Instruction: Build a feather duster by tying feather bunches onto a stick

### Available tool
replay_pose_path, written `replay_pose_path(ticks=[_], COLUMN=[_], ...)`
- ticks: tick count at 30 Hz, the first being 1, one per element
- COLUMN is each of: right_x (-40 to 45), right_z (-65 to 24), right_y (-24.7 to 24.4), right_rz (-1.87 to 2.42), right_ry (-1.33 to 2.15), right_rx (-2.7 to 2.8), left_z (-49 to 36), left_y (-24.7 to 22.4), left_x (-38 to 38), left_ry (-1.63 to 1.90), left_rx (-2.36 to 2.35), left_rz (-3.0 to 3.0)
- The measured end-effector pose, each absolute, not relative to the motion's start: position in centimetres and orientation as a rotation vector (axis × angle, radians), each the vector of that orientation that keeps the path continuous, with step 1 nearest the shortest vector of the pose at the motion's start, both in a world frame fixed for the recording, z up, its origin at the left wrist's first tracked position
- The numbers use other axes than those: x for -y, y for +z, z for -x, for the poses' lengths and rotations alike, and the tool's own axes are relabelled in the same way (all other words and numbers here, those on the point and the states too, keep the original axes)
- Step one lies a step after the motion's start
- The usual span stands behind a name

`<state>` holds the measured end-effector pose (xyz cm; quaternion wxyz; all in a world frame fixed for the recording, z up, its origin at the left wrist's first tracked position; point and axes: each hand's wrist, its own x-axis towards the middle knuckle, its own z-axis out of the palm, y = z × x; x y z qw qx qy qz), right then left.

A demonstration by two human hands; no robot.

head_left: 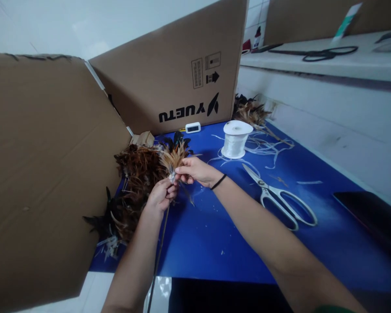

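A tuft of tan and dark feathers sits at the top of a thin stick, forming a small feather duster (pixel 173 155). My left hand (pixel 162 194) is closed round the stick just below the feathers, and the stick's lower end runs down past the table's front edge. My right hand (pixel 197 171) pinches at the feather bases, where a whitish binding shows; whether it holds a loose feather or ribbon there is hidden. Left of my hands lies a heap of brown and black feathers (pixel 138 167). A spool of white ribbon (pixel 234 143) stands beyond my right hand, near large scissors (pixel 273 191) lying half spread.
Tall cardboard sheets (pixel 143 87) stand along the left and back of the blue table (pixel 208 243). A small white digital device (pixel 193 127) rests at the back, near another feather bundle (pixel 252 108). A black flat object (pixel 368 213) lies right. Dark scissors (pixel 329 53) lie on a ledge.
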<state>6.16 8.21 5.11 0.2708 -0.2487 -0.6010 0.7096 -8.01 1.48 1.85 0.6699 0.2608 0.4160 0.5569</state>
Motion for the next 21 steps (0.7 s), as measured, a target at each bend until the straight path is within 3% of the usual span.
replay_pose_path(ticks=[8,16,21], right_x=[-8.5,-8.3,-7.4], right_z=[-5.9,-6.1,-5.6], right_y=[4.5,4.4,4.2], right_rz=[0.855,0.979,1.011], right_ry=[1.664,0.853,0.587], right_rx=[1.782,2.096,2.138], left_z=[8.1,7.8,7.8], left_y=[1.4,1.5,1.3], left_x=[-1.6,-1.6,-1.7], left_ry=[1.227,1.254,1.244], left_rx=[-0.945,-1.039,-1.068], left_rz=[-0.565,-0.549,-0.581])
